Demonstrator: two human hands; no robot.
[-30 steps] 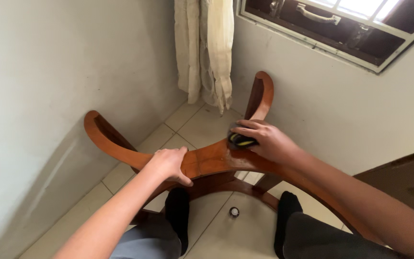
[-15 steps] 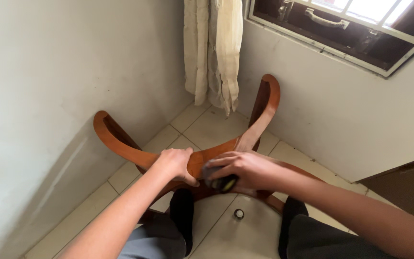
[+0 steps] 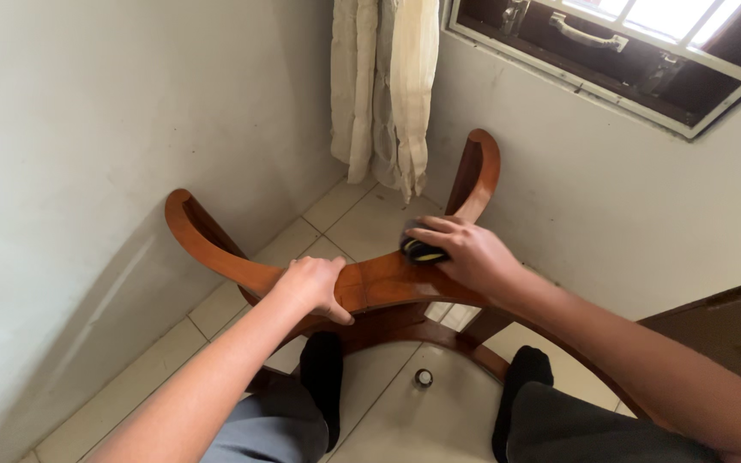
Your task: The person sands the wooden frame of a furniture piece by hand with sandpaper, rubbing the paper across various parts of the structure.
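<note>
The dark sponge with a yellow edge point(image 3: 423, 249), possibly a folded cloth, lies on the curved wooden frame point(image 3: 379, 283) near its right upright. The right hand point(image 3: 465, 253) presses it flat, fingers closed over it; the left hand point(image 3: 312, 287) grips the frame. Good rubbing probably needs even pressure along the grain.

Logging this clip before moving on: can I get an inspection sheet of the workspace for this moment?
Surface: pale tiled floor.
Job's things: curved wooden frame, glossy; dark pad with yellow edge pressed on it.
Clutter: small round object on the floor.
Grippers: left hand grips the frame; right hand covers the pad.
Cables: nothing seen.
Surroundings: cream curtain, window, plain walls.
</note>
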